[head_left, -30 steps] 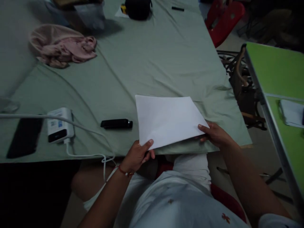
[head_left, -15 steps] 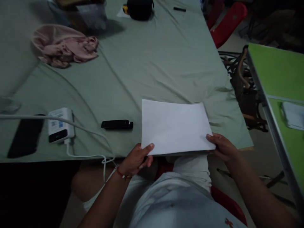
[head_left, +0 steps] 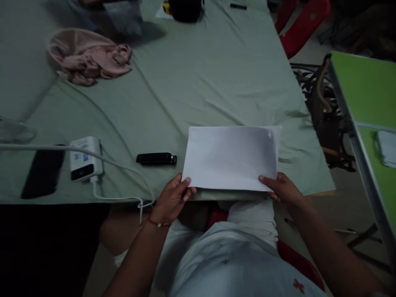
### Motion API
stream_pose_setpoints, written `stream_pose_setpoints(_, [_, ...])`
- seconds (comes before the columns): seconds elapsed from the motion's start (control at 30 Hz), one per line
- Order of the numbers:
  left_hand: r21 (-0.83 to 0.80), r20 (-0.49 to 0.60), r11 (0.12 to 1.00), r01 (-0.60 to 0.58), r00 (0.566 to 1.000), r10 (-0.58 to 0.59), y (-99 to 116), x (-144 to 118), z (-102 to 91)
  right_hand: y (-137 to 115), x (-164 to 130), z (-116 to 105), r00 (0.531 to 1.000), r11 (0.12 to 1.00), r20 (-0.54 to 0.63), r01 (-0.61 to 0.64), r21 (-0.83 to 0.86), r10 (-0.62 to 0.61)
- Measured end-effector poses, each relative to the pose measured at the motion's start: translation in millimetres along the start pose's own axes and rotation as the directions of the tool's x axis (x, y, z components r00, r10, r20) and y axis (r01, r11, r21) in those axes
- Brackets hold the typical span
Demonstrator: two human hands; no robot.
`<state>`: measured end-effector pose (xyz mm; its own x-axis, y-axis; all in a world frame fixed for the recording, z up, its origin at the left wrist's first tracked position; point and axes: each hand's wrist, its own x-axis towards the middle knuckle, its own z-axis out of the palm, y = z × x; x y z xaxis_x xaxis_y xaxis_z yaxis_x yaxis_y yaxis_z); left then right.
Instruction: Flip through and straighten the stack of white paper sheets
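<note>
White paper sheets (head_left: 230, 156) are held near the table's front edge, with a second sheet's edge showing at the upper right corner. My left hand (head_left: 173, 194) pinches the lower left corner, thumb on top and fingers underneath. At the lower right corner, my right hand (head_left: 283, 187) grips the paper the same way, its thumb lying on the upper face. A black stapler (head_left: 156, 158) rests on the cloth just left of the paper, touched by neither hand.
A white power bank (head_left: 86, 159) with a cable and a dark phone (head_left: 43, 173) lie on the left. Behind them sits a crumpled pink cloth (head_left: 93, 60). A black round object (head_left: 185, 10) and a marker (head_left: 238, 6) are far back. A green table (head_left: 365, 90) stands on the right.
The paper has shifted and turned slightly in my hands, its right side now curling up with another sheet's edge exposed. Both hands remain on its lower corners. The view has moved a little.
</note>
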<state>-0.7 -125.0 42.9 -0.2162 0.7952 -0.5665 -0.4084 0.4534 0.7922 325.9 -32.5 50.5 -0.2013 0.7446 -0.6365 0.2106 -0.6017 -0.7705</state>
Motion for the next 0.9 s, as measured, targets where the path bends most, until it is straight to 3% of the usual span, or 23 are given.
stream_pose_setpoints(0.13, [-0.031, -0.148, 0.997, -0.068, 0.987, 0.062, 1.8, 3.5, -9.3, -15.5, 16.9, 9.7, 1.0, 0.999, -0.008, 0.004, 0.04, -0.004])
stream_pose_setpoints(0.23, [0.021, -0.25, 0.986, -0.166, 0.954, 0.165, -3.2, 8.0, -17.3, -27.6, 27.7, 16.7, 0.999, 0.999, 0.035, 0.014, 0.039, -0.016])
stream_pose_setpoints(0.33, [0.183, -0.362, 0.947, -0.264, 0.878, 0.315, -11.4, 10.4, -24.4, -35.1, 37.6, 22.9, 0.997, 0.998, 0.073, 0.031, 0.053, -0.035])
stream_pose_setpoints(0.43, [0.465, -0.431, 0.835, -0.294, 0.749, 0.503, -17.7, 9.4, -30.1, -38.6, 47.0, 27.8, 0.996, 0.997, 0.07, 0.054, 0.058, -0.058])
stream_pose_setpoints(0.57, [0.798, -0.313, 0.53, -0.288, 0.554, 0.771, -20.1, 11.6, -37.1, -42.4, 55.9, 32.9, 0.996, 0.997, 0.061, 0.054, 0.05, -0.057])
stream_pose_setpoints(0.67, [0.883, -0.144, 0.328, -0.337, 0.471, 0.87, -19.3, 19.9, -44.6, -45.4, 60.3, 37.5, 0.996, 0.997, 0.064, 0.056, 0.05, -0.059])
stream_pose_setpoints(0.8, [0.914, 0.011, 0.183, -0.361, 0.474, 0.88, -19.2, 31.3, -52.6, -48.4, 66.5, 45.5, 0.995, 0.995, 0.068, 0.074, 0.074, -0.079])
stream_pose_setpoints(0.9, [0.936, 0.054, 0.132, -0.327, 0.503, 0.863, -22.6, 34.6, -53.5, -50.6, 70.6, 50.7, 0.995, 0.995, 0.06, 0.074, 0.063, -0.078])
